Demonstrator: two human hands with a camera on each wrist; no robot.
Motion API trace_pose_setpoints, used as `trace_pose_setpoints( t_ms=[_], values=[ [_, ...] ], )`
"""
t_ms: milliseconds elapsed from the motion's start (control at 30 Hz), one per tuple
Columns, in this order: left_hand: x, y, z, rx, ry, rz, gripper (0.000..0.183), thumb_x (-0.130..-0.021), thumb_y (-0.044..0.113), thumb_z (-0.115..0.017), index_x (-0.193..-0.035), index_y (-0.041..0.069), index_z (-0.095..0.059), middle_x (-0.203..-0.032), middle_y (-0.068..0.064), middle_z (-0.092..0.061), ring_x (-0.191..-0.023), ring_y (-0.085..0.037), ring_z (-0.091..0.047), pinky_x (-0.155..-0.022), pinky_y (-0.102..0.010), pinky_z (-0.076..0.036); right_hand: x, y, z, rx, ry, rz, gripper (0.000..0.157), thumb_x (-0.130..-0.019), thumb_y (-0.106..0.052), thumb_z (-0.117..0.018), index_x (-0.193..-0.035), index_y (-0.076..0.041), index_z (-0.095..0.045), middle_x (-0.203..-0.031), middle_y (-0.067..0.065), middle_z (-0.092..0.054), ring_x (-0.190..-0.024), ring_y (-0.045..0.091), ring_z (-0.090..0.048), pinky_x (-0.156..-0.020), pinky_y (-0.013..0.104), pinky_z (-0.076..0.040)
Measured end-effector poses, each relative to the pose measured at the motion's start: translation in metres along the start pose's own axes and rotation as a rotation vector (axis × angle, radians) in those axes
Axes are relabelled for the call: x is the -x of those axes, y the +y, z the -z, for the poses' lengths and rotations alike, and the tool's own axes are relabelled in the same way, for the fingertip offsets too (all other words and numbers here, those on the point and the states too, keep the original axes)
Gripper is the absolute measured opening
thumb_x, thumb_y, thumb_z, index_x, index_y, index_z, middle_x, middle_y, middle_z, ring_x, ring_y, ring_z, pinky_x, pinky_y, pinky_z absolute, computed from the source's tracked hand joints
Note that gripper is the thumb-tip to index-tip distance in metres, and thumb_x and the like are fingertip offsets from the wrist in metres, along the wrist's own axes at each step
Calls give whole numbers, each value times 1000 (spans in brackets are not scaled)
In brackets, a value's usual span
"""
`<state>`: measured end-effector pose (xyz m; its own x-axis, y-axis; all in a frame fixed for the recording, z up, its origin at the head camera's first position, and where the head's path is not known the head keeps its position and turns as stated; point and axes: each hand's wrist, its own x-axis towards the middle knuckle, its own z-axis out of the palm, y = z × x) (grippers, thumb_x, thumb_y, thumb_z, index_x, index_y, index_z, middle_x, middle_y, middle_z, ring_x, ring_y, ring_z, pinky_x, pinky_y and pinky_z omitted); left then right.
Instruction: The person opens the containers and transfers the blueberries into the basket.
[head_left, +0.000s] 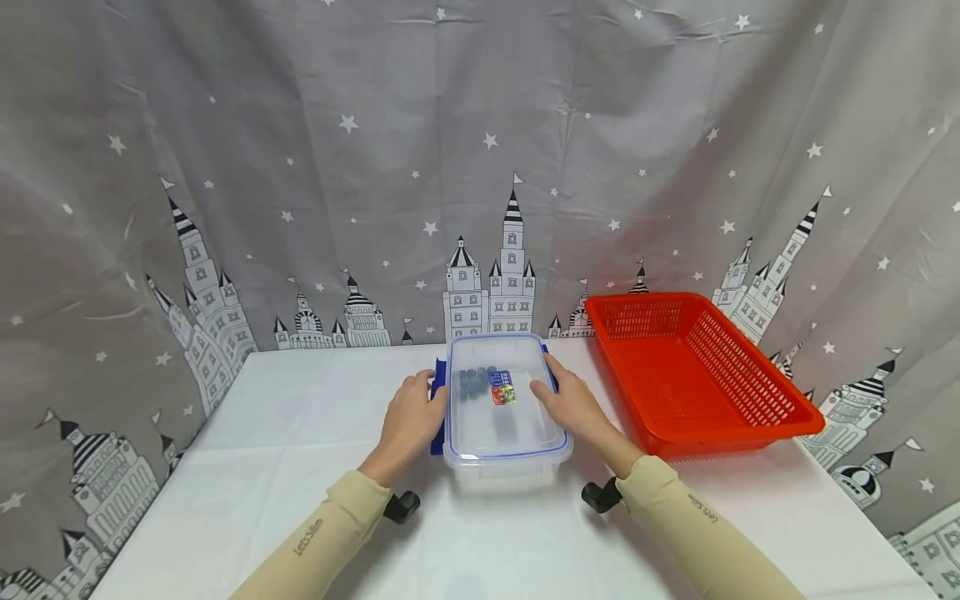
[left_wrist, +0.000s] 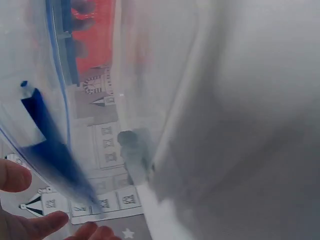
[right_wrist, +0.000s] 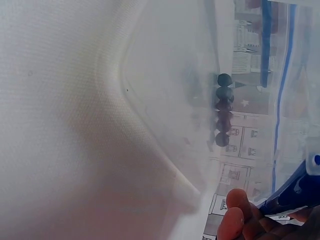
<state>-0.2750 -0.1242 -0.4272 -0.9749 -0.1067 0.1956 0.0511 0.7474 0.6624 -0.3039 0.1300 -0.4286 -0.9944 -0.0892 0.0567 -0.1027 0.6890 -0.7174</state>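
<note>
A clear plastic food container [head_left: 517, 437] with a lid stands on the table, its rim lined in blue. Several dark, round, berry-like pieces [right_wrist: 224, 110] lie inside at its far left; a fruit sticker [head_left: 502, 387] is on the lid. On the left side, a blue latch [head_left: 438, 408] sticks outward. My left hand [head_left: 412, 417] is beside that latch, its fingers spread and apart in the left wrist view. My right hand [head_left: 573, 404] has its thumb over the lid and curled fingers [right_wrist: 237, 200] at the right blue latch [right_wrist: 295, 190], which is tilted outward.
A red plastic basket [head_left: 652, 433] with slotted walls stands to the right of the container. The table [head_left: 300, 417] has a white cover. Behind it hangs a grey curtain [head_left: 360, 183] printed with castles and stars.
</note>
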Motion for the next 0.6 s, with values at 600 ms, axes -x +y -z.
trace_pose_setpoints(
  t_ms=[600],
  values=[
    [4, 24, -15, -111, -88, -84, 64, -97, 40, -52, -153, 11, -43, -143, -22, -52, -128, -41, -53, -103, -56, -45, 0, 3, 1, -22, -5, 3, 70, -102, -39, -54, -161, -13, -27, -161, 18, -35, -142, 43, -41, -110, 58, -38]
  ],
)
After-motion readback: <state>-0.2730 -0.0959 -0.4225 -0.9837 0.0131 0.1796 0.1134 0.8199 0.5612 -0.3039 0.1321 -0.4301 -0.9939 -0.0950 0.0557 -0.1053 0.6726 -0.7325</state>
